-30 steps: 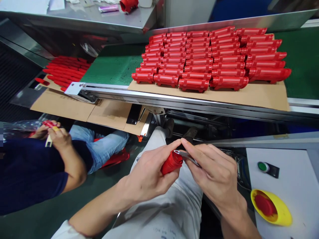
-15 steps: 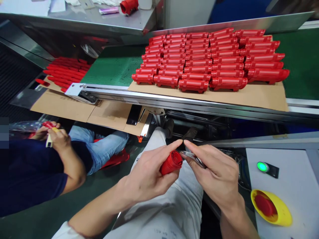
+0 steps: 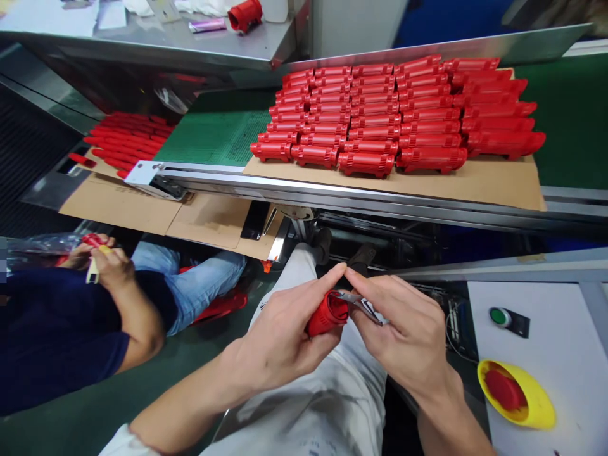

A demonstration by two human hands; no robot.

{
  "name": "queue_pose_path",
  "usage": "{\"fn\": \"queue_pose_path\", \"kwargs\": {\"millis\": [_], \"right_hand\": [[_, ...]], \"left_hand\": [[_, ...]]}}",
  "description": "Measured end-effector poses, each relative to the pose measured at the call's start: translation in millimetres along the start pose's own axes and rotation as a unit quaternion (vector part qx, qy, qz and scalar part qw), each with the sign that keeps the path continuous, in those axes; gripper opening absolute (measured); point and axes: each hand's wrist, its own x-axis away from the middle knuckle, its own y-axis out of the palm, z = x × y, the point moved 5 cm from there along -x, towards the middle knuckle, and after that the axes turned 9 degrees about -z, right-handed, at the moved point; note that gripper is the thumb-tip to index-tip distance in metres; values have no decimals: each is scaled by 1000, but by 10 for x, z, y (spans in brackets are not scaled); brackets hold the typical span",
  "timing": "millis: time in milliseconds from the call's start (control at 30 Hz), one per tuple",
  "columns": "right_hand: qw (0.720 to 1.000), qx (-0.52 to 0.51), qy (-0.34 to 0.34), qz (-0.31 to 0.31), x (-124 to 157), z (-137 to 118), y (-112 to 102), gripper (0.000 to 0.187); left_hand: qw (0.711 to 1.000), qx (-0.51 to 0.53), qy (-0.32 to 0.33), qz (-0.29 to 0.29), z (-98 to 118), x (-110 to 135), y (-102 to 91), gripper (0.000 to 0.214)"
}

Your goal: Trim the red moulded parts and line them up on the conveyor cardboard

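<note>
A red ribbed plastic housing (image 3: 327, 315) sits in the left hand (image 3: 278, 339), above the person's lap, with the fingers closed around its body. The right hand (image 3: 403, 332) pinches small steel nippers (image 3: 365, 306) in a narrow grip, their tips at the housing's right end. Nothing obstructs the work. Farther off, rows of matching housings (image 3: 370, 120) lie on a cardboard sheet (image 3: 475, 183) on a green conveyor belt (image 3: 570, 120). To the left, a co-worker's hands (image 3: 102, 261) hold a red part. To the right is a yellow-guarded emergency stop button (image 3: 515, 396).
</note>
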Motion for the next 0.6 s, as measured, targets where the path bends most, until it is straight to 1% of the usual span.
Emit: {"fn": "queue_pose_path", "kwargs": {"millis": [233, 400, 500, 533, 567, 600], "right_hand": [[1000, 8, -4, -14, 2, -6, -43, 44], [999, 9, -17, -48, -10, 42, -38, 42], [998, -28, -25, -47, -12, 70, -15, 39], [997, -62, -10, -43, -13, 97, -5, 36], [993, -106, 22, -39, -12, 142, 10, 33], [984, -161, 68, -33, -3, 204, 28, 28]], "left_hand": [[1000, -10, -1, -6, -8, -4, 14, 76], [1000, -17, -15, -16, -30, 29, 29, 76], [1000, -6, -15, -17, -41, 43, 29, 78], [1000, 1, -15, -17, -47, 43, 27, 79], [1000, 7, -18, -17, -55, 43, 25, 79], [1000, 13, -23, -16, -63, 41, 23, 80]]}}
